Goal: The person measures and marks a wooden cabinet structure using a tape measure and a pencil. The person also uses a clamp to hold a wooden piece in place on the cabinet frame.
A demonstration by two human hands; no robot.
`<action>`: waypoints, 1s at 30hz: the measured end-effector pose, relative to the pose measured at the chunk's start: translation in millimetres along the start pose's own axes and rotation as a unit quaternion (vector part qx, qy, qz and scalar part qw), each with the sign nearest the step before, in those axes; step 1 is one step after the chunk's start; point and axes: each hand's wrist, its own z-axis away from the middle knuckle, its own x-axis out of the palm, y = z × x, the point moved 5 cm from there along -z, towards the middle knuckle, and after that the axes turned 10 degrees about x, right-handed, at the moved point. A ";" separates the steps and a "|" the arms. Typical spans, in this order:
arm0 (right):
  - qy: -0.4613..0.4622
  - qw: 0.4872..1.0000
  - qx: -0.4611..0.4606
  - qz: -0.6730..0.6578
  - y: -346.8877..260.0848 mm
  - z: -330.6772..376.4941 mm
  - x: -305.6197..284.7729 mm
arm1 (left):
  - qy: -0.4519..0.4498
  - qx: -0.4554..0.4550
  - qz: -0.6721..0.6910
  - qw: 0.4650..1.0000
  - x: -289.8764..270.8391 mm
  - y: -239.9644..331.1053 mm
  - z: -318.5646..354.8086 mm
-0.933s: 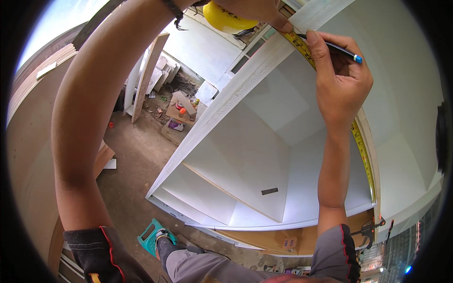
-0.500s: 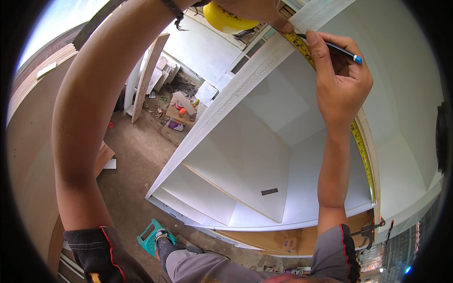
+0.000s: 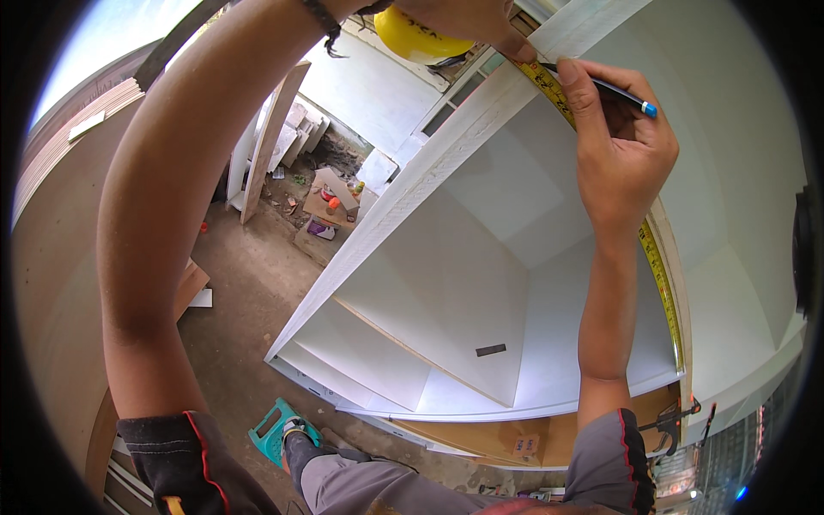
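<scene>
At the top of the view my left hand (image 3: pixel 476 21) is closed at the yellow tape measure (image 3: pixel 416 36). Its thumb presses the blade down near the white board edge (image 3: pixel 468 133). The yellow blade (image 3: pixel 659 266) runs from there behind my right hand and wrist, along the side edge of the white cabinet (image 3: pixel 446 249), to the corner near the clamp. My right hand (image 3: pixel 622 154) pinches a dark pencil (image 3: pixel 614 87) with a blue end. The pencil's other end is beside the blade, near my left thumb. Part of my left hand lies beyond the top edge.
A bar clamp (image 3: pixel 671 422) grips the cabinet's lower right corner. My foot rests on a teal step stool (image 3: pixel 276 429). Stacked boards (image 3: pixel 77 142) stand at the left. Board scraps and cardboard (image 3: pixel 330 193) lie on the floor beyond the cabinet. A small dark strip (image 3: pixel 491 350) shows on an inner panel.
</scene>
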 end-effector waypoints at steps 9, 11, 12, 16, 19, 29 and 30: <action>-0.001 1.000 0.005 0.003 -1.6 -0.1 2.2 | 0.008 -0.002 -0.002 1.000 1.9 -4.4 3.3; -0.001 1.000 0.007 0.006 -0.4 0.9 -0.1 | 0.008 -0.002 -0.004 1.000 3.6 -2.4 0.3; -0.001 1.000 0.007 0.006 0.0 0.9 -0.5 | 0.009 -0.003 -0.005 1.000 4.8 -2.4 0.0; 0.000 1.000 0.010 -0.009 -4.3 -1.2 -0.4 | 0.010 -0.012 -0.012 1.000 -1.0 0.7 1.5; -0.003 1.000 0.010 -0.005 0.4 0.0 1.4 | 0.012 -0.009 -0.005 1.000 6.5 -1.6 -2.9; -0.007 1.000 0.016 0.004 -2.6 0.8 -0.6 | 0.012 -0.009 -0.010 1.000 6.1 2.2 -1.9; -0.007 1.000 0.016 0.002 -2.3 1.0 -0.3 | 0.012 -0.011 -0.010 1.000 6.8 2.1 -1.6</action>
